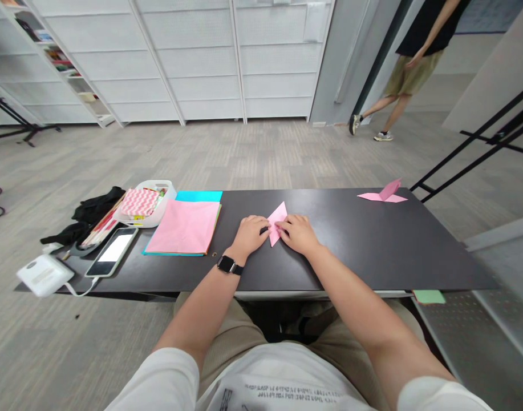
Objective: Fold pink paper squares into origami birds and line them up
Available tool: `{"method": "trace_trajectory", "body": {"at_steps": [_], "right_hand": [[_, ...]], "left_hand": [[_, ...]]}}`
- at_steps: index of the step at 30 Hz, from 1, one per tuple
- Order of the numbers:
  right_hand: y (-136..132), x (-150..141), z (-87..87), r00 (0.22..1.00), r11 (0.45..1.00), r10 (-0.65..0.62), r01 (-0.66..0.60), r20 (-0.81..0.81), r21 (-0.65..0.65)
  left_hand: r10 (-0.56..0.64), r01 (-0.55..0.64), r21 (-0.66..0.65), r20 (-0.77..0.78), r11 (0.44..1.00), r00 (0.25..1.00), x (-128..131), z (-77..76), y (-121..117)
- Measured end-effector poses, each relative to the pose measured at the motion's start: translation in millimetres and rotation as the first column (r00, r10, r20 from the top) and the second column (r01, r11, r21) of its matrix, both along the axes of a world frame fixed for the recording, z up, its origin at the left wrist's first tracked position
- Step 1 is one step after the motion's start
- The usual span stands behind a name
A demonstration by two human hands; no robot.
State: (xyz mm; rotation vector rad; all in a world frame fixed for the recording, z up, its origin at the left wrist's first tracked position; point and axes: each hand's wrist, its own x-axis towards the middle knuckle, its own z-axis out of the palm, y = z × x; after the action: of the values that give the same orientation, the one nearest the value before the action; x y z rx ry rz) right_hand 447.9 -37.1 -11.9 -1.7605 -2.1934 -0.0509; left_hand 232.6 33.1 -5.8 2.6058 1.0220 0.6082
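Note:
A small folded piece of pink origami paper (278, 216) lies on the dark table between my hands, its pointed ends showing above and below my fingers. My left hand (250, 233), with a black watch on its wrist, has its fingers closed at the paper's left edge. From the other side my right hand (298, 233) presses its thumb and fingers on the paper's right part. Part of the paper is hidden under the fingers. Left of my hands lies a stack of coloured paper (186, 227), a pink sheet on top.
A folded pink paper figure (383, 193) sits at the table's far right. On the left are a white basket (169, 197), a phone (113, 251), a white power bank (44, 275) and black cloth (99, 206). A person (419, 54) stands or walks beyond the table.

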Motion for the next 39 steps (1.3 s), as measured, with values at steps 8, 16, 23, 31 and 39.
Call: {"method": "trace_trajectory", "body": {"at_steps": [8, 16, 23, 31, 39], "right_hand": [[0.3, -3.7, 1.6, 1.0, 0.999, -0.011, 0.011, 0.0, 0.045], [0.7, -4.7, 0.2, 1.0, 1.0, 0.011, -0.012, 0.018, 0.007], [0.4, -3.8, -0.2, 1.0, 1.0, 0.01, -0.01, 0.007, 0.004], [0.9, -3.6, 0.8, 1.0, 1.0, 0.014, -0.014, -0.001, -0.014], [0.2, -1.4, 1.0, 1.0, 0.999, 0.019, -0.02, -0.023, -0.03]], "left_hand": [[0.035, -0.035, 0.022, -0.012, 0.999, 0.999, 7.8, -1.0, -3.8], [0.022, -0.022, -0.002, -0.008, 1.0, 1.0, 8.9, -1.9, -6.7], [-0.047, 0.047, -0.01, -0.04, 0.999, 0.998, -3.3, -4.8, -6.1], [-0.092, 0.085, -0.064, -0.118, 0.994, 0.989, -8.3, -3.5, -2.8], [-0.052, 0.051, -0.03, -0.033, 0.998, 0.998, -8.6, 1.5, -4.8]]}}
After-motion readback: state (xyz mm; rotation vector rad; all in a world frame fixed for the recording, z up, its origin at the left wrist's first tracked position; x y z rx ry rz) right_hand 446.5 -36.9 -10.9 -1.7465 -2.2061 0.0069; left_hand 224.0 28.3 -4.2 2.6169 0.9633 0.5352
